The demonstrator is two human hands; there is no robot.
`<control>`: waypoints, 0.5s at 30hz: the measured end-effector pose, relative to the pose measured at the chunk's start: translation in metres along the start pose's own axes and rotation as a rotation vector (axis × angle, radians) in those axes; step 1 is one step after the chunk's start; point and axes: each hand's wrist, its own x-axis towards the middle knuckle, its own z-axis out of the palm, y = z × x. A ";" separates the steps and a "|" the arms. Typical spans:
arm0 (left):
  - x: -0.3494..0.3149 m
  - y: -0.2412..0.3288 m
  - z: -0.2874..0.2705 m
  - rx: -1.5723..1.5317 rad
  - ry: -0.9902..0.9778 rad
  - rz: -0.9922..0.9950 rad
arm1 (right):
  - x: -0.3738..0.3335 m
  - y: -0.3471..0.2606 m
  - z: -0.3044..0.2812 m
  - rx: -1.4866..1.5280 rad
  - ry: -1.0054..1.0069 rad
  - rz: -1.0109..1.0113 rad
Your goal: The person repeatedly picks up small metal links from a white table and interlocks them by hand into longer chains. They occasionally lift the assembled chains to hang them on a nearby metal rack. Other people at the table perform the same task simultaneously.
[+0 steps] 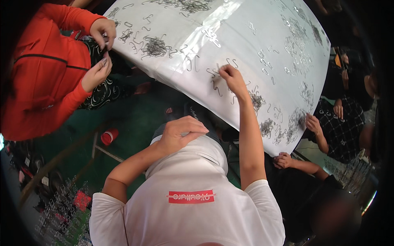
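Note:
My right hand [233, 78] reaches out over the white-covered table [180, 78], thumb and fingertips pinched at a thin metal S-hook. Loose S-hooks [215, 88] lie just left of and below those fingertips. Nearer my wrist is a tangled pile of dark S-hooks [257, 101]. Close to my waist, my left hand [180, 132] is held with its fingers pressed together and the thumb beneath. The palm side is hidden, so whatever it holds cannot be made out.
A person in a red jacket [49, 61] stands left, both hands together off the table. Other people's hands [314, 123] work at the right edge. More hook piles [155, 47] are spread across the table. A red container [109, 136] is on the green floor.

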 end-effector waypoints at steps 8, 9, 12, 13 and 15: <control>-0.006 -0.003 -0.007 0.040 0.091 0.004 | 0.084 -0.076 0.120 -0.325 -0.007 -0.364; -0.006 -0.004 -0.007 0.064 0.099 0.011 | 0.089 -0.084 0.130 -0.352 0.013 -0.371; -0.007 -0.004 -0.008 0.109 0.094 0.033 | 0.089 -0.101 0.147 -0.332 0.042 -0.352; -0.007 -0.004 -0.009 0.119 0.088 0.034 | 0.084 -0.104 0.149 -0.286 0.067 -0.369; -0.008 -0.003 -0.011 0.123 0.079 0.030 | 0.069 -0.100 0.143 -0.196 0.103 -0.369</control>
